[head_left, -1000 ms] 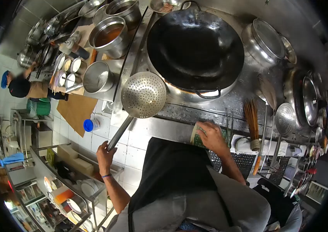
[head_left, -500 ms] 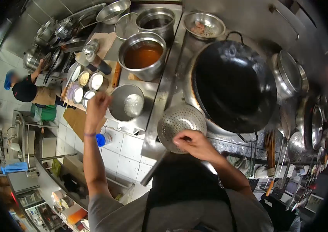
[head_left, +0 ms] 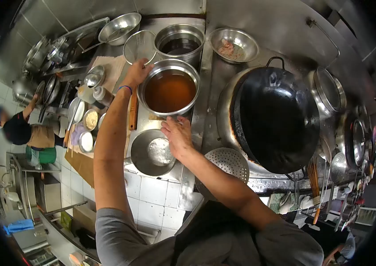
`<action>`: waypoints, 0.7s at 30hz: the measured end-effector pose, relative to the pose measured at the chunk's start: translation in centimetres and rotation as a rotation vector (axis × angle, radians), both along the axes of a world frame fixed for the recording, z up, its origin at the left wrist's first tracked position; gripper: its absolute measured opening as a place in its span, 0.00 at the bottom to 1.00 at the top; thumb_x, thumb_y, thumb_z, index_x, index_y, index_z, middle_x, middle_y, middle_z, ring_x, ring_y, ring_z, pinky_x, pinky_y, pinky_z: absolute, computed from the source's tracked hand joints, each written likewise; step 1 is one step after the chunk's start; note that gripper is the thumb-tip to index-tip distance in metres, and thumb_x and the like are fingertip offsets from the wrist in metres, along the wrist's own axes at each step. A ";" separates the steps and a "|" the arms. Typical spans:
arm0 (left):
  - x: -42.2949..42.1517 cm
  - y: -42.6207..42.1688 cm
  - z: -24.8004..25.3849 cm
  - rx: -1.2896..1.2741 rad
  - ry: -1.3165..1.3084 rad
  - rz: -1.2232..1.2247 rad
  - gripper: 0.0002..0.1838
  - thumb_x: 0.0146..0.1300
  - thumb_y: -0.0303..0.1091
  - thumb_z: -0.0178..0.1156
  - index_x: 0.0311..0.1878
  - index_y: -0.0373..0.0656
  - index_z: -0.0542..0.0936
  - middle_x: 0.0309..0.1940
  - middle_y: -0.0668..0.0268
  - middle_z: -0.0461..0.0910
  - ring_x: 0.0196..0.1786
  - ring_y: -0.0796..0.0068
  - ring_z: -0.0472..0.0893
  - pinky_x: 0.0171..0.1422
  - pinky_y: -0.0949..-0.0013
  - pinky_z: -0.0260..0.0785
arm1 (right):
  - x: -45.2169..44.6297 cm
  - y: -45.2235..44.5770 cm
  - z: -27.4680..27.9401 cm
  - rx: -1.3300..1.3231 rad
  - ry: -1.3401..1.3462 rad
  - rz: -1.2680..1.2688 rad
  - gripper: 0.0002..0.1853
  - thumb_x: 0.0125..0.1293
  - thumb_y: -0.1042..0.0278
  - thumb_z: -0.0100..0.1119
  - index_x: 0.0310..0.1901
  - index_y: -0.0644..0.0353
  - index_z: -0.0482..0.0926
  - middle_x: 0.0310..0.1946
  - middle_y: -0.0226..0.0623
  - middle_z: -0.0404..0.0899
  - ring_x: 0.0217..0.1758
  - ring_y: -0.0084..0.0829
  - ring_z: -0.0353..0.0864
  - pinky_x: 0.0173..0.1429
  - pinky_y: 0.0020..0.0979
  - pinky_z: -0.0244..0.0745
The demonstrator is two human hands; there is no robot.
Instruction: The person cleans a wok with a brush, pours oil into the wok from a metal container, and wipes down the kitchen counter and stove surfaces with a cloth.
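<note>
A deep steel pot of clear brown liquid stands on the counter with both hands at it. My left hand is at its far left rim, fingers bent and closed over the edge; the fingertips are partly hidden. Against the pot's near side is my right hand, its fingers apart and slightly bent, with nothing seen in them. Just below lies a steel saucepan holding a white, shiny content, partly covered by my right hand. A round mesh strainer rests right behind my left hand.
A large black wok sits on the burner at right. The perforated ladle lies under my right forearm. Behind are a dark-liquid pot and a steel bowl with pink pieces. Squeeze bottles stand left; a co-worker stands beyond.
Both hands have moved to the brown-liquid pot: the left forward from beside the saucepan, the right leftward from over the perforated ladle. The view has shifted, and the pot appears to stay put.
</note>
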State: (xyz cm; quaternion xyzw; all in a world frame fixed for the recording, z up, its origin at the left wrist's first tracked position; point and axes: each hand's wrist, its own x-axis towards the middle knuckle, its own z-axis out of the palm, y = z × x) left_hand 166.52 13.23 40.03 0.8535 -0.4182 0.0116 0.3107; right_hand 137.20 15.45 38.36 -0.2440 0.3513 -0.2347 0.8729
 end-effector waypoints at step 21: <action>2.3 -4.3 0.3 0.193 0.360 -0.136 0.42 0.64 0.72 0.53 0.43 0.32 0.84 0.34 0.57 0.84 0.41 0.67 0.81 0.51 0.61 0.72 | 1.3 -1.0 -2.3 -0.060 -0.205 -0.168 0.12 0.71 0.77 0.57 0.49 0.60 0.63 0.42 0.40 0.74 0.44 0.32 0.83 0.52 0.34 0.84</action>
